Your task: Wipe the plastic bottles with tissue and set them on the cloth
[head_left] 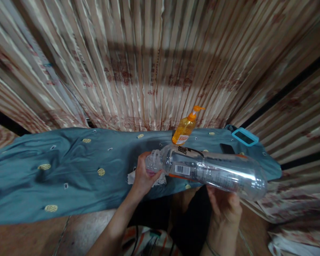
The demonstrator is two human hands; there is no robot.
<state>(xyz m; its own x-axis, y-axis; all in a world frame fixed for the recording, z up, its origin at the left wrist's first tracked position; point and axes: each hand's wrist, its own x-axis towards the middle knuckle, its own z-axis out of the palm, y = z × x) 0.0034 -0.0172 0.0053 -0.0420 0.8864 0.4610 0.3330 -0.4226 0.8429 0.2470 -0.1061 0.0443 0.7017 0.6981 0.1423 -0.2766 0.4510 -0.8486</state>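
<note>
A large clear plastic bottle [224, 172] lies sideways in the air above the cloth-covered table, its neck to the left and its base to the right. Black print, a barcode and an orange edge show on its label. My left hand [143, 176] is closed around the neck; a pinkish patch shows between the fingers there. Against the underside near the base, my right hand [225, 204] bears the bottle, its fingers partly hidden behind it. Below my left hand, a crumpled whitish piece of paper or cloth [131, 177] rests on the table.
An orange pump bottle [185, 129] stands just behind the clear bottle. Toward the right end of the blue-green tablecloth [77, 167] are a dark flat object [227, 148] and a light-blue framed device [245, 137]. Pleated curtains [138, 64] hang behind and at both sides.
</note>
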